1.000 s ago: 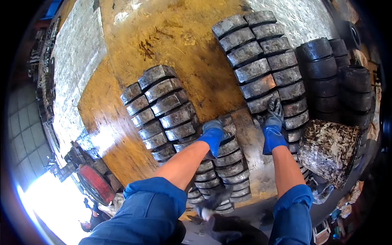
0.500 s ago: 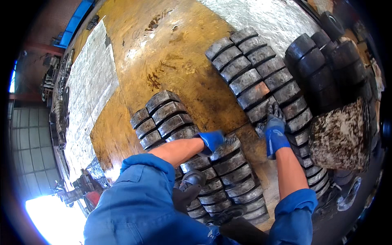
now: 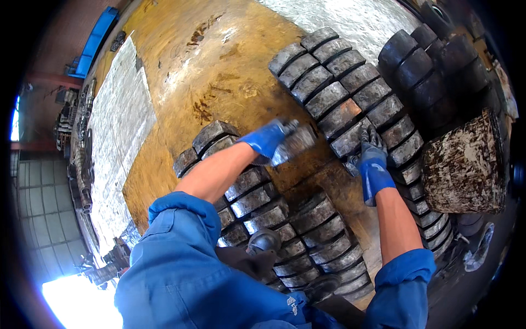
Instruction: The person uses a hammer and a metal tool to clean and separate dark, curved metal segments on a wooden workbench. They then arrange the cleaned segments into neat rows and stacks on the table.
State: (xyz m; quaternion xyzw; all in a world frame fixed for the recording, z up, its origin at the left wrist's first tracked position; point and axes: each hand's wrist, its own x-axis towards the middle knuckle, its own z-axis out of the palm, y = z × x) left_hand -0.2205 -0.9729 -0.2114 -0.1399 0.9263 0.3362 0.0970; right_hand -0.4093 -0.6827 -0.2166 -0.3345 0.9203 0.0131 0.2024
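My left hand [image 3: 268, 138], in a blue glove with a dark palm, grips a grey metal block [image 3: 296, 146] above the floor between two groups of blocks. Both hand and block are smeared by motion. My right hand [image 3: 373, 163], gloved alike, is closed over the near right end of another metal block [image 3: 347, 141] in the right-hand double row, its thumb and fingers on either side. One block [image 3: 339, 117] beside it has a rusty orange face. Below my left forearm lie more rows of dark, worn blocks [image 3: 255, 196], standing close together.
A stained, rough-sided drum or box [image 3: 466, 164] stands right of the rows. Dark round cylinders [image 3: 416, 71] are stacked behind it. My shoes [image 3: 264, 241] are among the near blocks. Yellowish stained floor sheeting [image 3: 192, 82] spreads ahead; metal parts [image 3: 82, 148] line the left.
My left hand has lifted a block from the top of the near row and moved it forward, leaving a gap there. My right hand stays on the right-hand row.
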